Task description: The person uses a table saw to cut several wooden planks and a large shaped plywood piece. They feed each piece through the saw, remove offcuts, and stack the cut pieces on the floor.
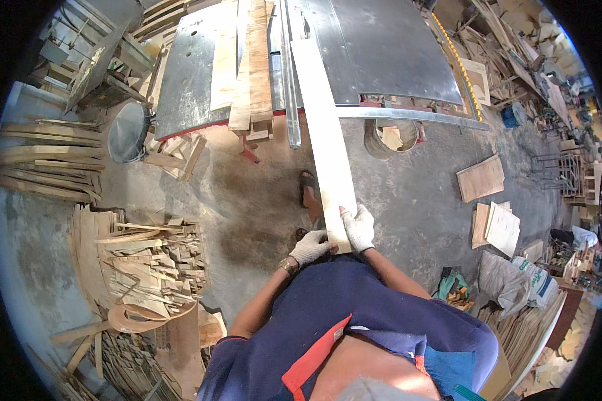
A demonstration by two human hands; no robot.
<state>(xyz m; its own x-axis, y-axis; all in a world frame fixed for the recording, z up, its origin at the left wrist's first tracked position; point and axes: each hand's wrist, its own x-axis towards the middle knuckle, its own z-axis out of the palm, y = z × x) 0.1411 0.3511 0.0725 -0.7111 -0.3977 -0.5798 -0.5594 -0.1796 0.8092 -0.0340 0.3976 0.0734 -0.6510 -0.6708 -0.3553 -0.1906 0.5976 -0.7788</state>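
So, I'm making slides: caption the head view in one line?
Gloved left hand and gloved right hand hold a board reaching over a metal table.

A long, narrow, flat wooden board (324, 127) with straight edges looks almost white under the light, yellower at its near end. It runs away from the body, slanting slightly left, with the near end in the left hand (309, 248) and right hand (359, 228) and the far end over the dark table (398, 60).
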